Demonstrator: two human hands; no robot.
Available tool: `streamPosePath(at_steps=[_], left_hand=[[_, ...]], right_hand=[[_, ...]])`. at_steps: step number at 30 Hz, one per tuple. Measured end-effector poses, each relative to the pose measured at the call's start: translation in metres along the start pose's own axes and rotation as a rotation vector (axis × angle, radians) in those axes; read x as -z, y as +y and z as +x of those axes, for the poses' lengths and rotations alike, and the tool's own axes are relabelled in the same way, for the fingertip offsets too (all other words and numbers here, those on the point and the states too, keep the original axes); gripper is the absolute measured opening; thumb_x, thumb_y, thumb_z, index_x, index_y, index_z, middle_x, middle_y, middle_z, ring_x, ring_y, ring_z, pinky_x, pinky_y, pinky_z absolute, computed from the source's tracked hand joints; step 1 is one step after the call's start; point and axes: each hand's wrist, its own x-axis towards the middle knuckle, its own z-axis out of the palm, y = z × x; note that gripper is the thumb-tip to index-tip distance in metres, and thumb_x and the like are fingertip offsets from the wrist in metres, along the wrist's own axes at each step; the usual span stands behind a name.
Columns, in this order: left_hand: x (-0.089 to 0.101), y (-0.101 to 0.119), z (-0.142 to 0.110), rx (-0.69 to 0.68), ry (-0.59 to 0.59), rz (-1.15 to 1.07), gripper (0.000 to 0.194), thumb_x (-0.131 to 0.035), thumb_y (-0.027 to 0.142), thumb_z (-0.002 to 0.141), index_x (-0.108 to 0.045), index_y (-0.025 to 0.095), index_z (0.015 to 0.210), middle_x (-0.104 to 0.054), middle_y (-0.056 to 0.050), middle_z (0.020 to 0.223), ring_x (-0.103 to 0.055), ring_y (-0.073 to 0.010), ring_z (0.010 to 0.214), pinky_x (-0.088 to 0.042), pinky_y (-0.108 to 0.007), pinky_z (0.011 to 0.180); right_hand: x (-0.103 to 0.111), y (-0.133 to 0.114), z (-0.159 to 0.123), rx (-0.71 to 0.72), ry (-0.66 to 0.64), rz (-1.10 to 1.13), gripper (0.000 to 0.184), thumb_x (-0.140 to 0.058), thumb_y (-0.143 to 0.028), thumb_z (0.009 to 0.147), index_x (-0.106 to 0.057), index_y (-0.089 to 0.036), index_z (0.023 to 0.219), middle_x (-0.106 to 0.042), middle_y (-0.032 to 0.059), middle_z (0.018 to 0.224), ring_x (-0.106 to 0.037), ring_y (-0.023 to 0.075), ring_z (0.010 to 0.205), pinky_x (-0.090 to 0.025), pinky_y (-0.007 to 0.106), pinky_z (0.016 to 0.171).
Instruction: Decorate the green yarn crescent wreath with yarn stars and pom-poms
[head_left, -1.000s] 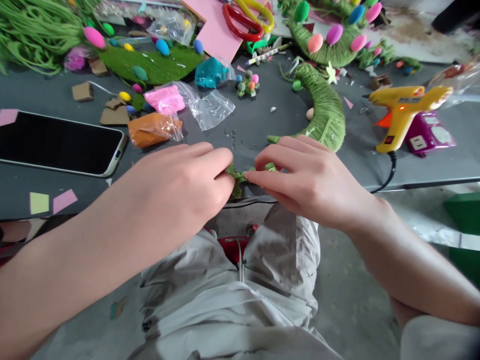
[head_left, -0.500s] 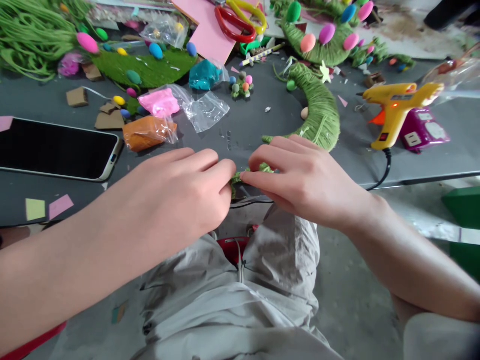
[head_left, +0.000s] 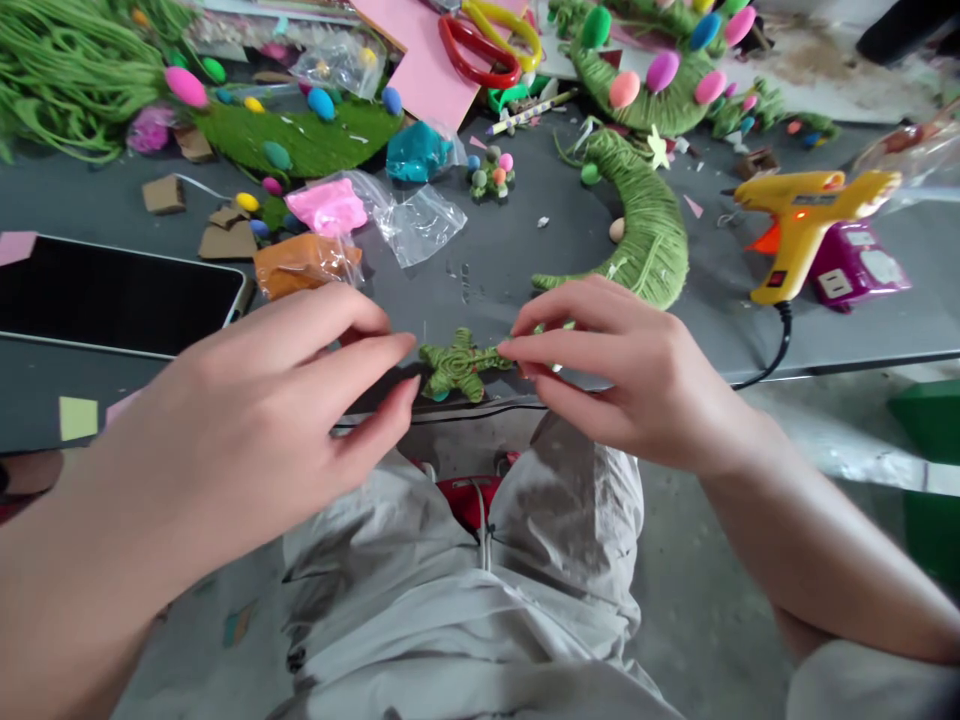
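Observation:
A small green star wrapped in yarn (head_left: 457,366) is held near the table's front edge. My right hand (head_left: 626,370) pinches its right side between thumb and fingertips. Part of the star is hidden behind these fingers, where bits of other colours peek out. Just left of the star, my left hand (head_left: 277,390) is open, thumb and fingers apart and not touching it. Behind my right hand lies a green yarn-wrapped crescent (head_left: 664,225) with a few small eggs and a pale star on or beside it.
A yellow glue gun (head_left: 806,225) with a lit red light stands at the right, its cord over the edge. To the left are a phone (head_left: 120,295) and bags of orange (head_left: 304,265) and pink clay (head_left: 328,206). Scissors (head_left: 480,55) lie at the back.
My left hand has let go of the star and moved left, its fingers spreading. The star now shows between the hands, while my right hand keeps its pinch.

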Motion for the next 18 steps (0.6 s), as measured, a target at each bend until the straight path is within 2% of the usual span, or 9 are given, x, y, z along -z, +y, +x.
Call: streamPosePath(at_steps=[2,6,8,11,15,18], left_hand=[[-0.009,0.000,-0.005,-0.011,0.009,0.064,0.035,-0.068,0.023,0.090,-0.067,0.025,0.125,-0.067,-0.006,0.120,-0.067,-0.0260,0.103,-0.055,-0.038,0.090],[-0.026,0.003,-0.010,0.071,0.118,-0.026,0.041,-0.071,0.023,0.088,-0.065,0.025,0.129,-0.066,-0.007,0.120,-0.067,-0.0254,0.105,-0.056,-0.037,0.095],[-0.031,0.002,-0.011,0.092,0.157,-0.069,0.043,-0.073,0.023,0.087,-0.066,0.025,0.129,-0.065,-0.008,0.120,-0.067,-0.0253,0.105,-0.056,-0.038,0.095],[-0.033,-0.003,-0.011,0.097,0.183,-0.118,0.042,-0.073,0.024,0.086,-0.067,0.027,0.128,-0.065,-0.007,0.120,-0.067,-0.0251,0.105,-0.056,-0.039,0.094],[-0.034,-0.012,-0.004,0.081,0.198,-0.150,0.039,-0.072,0.026,0.086,-0.069,0.028,0.125,-0.066,-0.005,0.117,-0.067,-0.0230,0.100,-0.055,-0.038,0.093],[-0.036,-0.016,0.000,0.074,0.172,-0.194,0.039,-0.072,0.029,0.086,-0.069,0.027,0.125,-0.066,-0.005,0.119,-0.066,-0.0225,0.100,-0.055,-0.038,0.093]], right_hand=[[0.000,-0.003,0.000,-0.071,0.086,0.070,0.022,-0.062,-0.014,0.094,-0.076,-0.025,0.107,-0.070,0.0064,0.113,-0.066,0.0218,0.100,-0.054,0.042,0.087],[0.008,-0.010,0.001,-0.247,0.452,0.216,0.016,-0.071,-0.010,0.089,-0.077,-0.022,0.096,-0.071,0.0043,0.096,-0.063,0.0183,0.088,-0.049,0.035,0.071],[0.013,-0.011,0.000,-0.280,0.532,0.233,0.011,-0.074,-0.011,0.088,-0.076,-0.021,0.092,-0.069,0.0035,0.089,-0.059,0.0165,0.080,-0.045,0.034,0.066],[0.015,-0.012,-0.004,-0.344,0.465,0.225,0.007,-0.075,-0.022,0.091,-0.070,-0.023,0.086,-0.064,0.0017,0.081,-0.055,0.0162,0.073,-0.042,0.034,0.063],[0.011,-0.013,-0.010,-0.430,0.362,0.215,0.016,-0.065,-0.034,0.099,-0.064,-0.025,0.086,-0.056,0.0009,0.076,-0.051,0.0150,0.066,-0.038,0.032,0.058],[0.009,-0.012,-0.012,-0.444,0.335,0.137,0.024,-0.060,-0.037,0.102,-0.062,-0.024,0.082,-0.049,-0.0015,0.066,-0.044,0.0124,0.059,-0.034,0.030,0.054]])
